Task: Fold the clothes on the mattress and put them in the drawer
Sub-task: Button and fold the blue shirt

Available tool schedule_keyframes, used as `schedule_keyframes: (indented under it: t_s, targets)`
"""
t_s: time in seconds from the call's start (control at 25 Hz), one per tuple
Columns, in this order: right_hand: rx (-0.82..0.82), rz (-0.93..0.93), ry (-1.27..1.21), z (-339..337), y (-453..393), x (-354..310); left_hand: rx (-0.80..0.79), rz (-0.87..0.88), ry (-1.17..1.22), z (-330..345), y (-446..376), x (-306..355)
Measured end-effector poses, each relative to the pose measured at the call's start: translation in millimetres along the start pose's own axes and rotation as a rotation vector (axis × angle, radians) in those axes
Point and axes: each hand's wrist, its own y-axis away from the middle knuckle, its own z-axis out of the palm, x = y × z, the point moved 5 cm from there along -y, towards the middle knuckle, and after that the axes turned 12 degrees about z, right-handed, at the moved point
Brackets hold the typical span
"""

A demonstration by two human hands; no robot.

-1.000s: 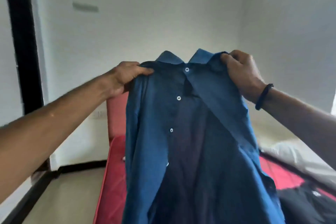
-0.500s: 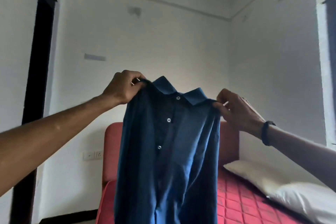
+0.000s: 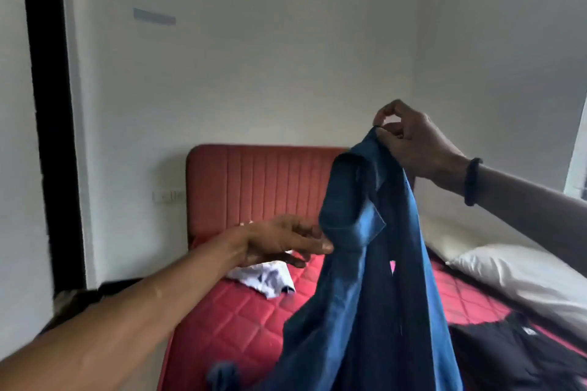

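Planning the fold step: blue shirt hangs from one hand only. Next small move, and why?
Probably the left hand closes on the blue shirt near its folded collar. The right hand alone pinches the top, so the shirt hangs bunched above the red mattress; the left hand's fingers are straight, just touching the fabric.

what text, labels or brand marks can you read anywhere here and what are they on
None can be read.
black garment: a small white mark at its neck, too blurred to read.
white garment on the red mattress: dark print, no letters legible.
wall plate beside the headboard: no marking can be made out.
blue shirt: no label or print shows.
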Motion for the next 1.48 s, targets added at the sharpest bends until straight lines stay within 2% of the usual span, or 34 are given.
schedule_keyframes:
  t_s: [0.12, 0.2, 0.28, 0.44, 0.56, 0.6, 0.68, 0.76, 0.8, 0.84, 0.92, 1.04, 1.12, 1.2, 1.32, 1.4, 1.48]
  targets:
    - [-0.032, -0.013, 0.125, 7, 15, 22, -0.032, 0.027, 0.214, 44, -8, -39]
    - [0.001, -0.043, 0.177, 5, 16, 30, -0.068, 0.032, 0.200, 69, -13, -48]
    - [0.043, -0.056, 0.178, 1, 14, 34, -0.022, 0.063, 0.080, 85, -20, -44]
    - [0.057, -0.047, 0.153, -5, 13, 42, 0.318, 0.138, 0.110, 75, -34, -37]
    - [0.034, -0.002, 0.088, -18, 20, 47, 0.621, 0.177, 0.071, 16, -38, -30]
    - [-0.050, 0.024, 0.062, -20, 23, 54, 0.736, 0.205, -0.028, -13, -38, -22]
    - [-0.367, 0.087, 0.033, -9, 36, 70, 0.897, 0.290, -0.283, -63, -32, 12]
    - [-0.679, 0.161, 0.096, 13, 57, 82, 0.856, 0.408, -0.527, -87, -29, 55]
    - [-0.758, 0.162, 0.177, 23, 66, 83, 0.804, 0.450, -0.663, -90, -27, 77]
    - [-0.763, 0.146, 0.267, 34, 71, 82, 0.761, 0.479, -0.783, -90, -26, 96]
    - [-0.643, 0.135, 0.352, 56, 76, 71, 0.718, 0.541, -0.927, -90, -26, 127]
    - [-0.420, 0.245, 0.071, 79, 74, 49, 0.768, 0.553, -1.050, -98, -23, 156]
    - [-0.363, 0.358, -0.087, 96, 77, 36, 0.836, 0.533, -1.089, -105, -17, 172]
    - [-0.291, 0.393, -0.139, 108, 85, 21, 0.903, 0.476, -1.081, -114, -11, 180]
    - [-0.069, 0.303, 0.109, 117, 94, 9, 0.979, 0.401, -0.985, -127, 2, 184]
    - [-0.025, 0.267, 0.294, 118, 95, 11, 1.010, 0.350, -0.931, -133, 12, 186]
    - [-0.001, 0.315, 0.351, 106, 88, 20, 1.051, 0.281, -0.847, -141, 24, 188]
